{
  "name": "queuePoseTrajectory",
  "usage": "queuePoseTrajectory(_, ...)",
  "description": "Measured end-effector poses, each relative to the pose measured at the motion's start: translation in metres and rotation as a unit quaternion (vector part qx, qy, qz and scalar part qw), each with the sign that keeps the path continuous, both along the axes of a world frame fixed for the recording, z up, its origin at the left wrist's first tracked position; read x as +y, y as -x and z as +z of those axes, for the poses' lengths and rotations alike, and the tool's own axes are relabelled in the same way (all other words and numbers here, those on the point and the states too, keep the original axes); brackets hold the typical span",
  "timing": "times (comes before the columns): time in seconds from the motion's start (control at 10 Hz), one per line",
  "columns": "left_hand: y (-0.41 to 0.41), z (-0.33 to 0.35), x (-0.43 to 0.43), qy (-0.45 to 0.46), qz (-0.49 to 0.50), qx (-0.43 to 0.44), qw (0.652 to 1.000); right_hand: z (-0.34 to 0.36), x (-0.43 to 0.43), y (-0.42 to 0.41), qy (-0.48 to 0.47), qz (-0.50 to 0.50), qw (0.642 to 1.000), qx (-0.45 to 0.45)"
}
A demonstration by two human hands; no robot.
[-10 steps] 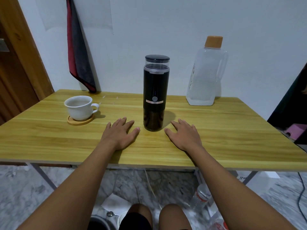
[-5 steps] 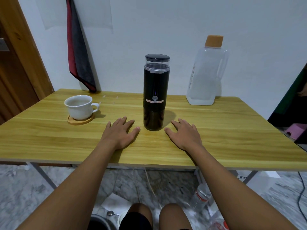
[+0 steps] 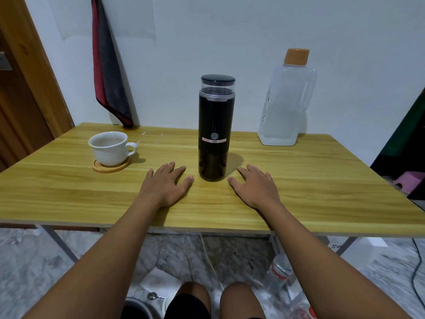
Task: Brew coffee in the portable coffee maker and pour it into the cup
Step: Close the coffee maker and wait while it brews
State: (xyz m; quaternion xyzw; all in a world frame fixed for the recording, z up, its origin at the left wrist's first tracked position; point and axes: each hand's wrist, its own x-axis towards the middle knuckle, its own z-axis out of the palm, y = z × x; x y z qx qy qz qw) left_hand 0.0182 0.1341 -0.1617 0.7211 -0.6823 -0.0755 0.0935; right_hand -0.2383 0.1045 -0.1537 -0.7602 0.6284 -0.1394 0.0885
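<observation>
A tall black portable coffee maker (image 3: 216, 127) with a clear top section and dark lid stands upright in the middle of the wooden table (image 3: 322, 180). A white cup (image 3: 109, 148) sits on a round wooden coaster (image 3: 110, 166) at the left. My left hand (image 3: 166, 186) lies flat on the table just left of the coffee maker's base, fingers spread. My right hand (image 3: 253, 187) lies flat just right of it. Neither hand touches the coffee maker.
A clear plastic water jug (image 3: 286, 104) with a tan cap stands at the back right against the wall. A red and grey cloth (image 3: 110, 72) hangs on the wall at the back left. Bottles and a cable lie on the floor under the table.
</observation>
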Motion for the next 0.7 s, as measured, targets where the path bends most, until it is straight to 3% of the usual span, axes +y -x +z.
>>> queuePoseTrajectory(0.7, 0.0002, -0.0007, 0.0001, 0.010, 0.000, 0.012, 1.000, -0.0030, -0.0021, 0.0000, 0.003, -0.002, 1.000, -0.003)
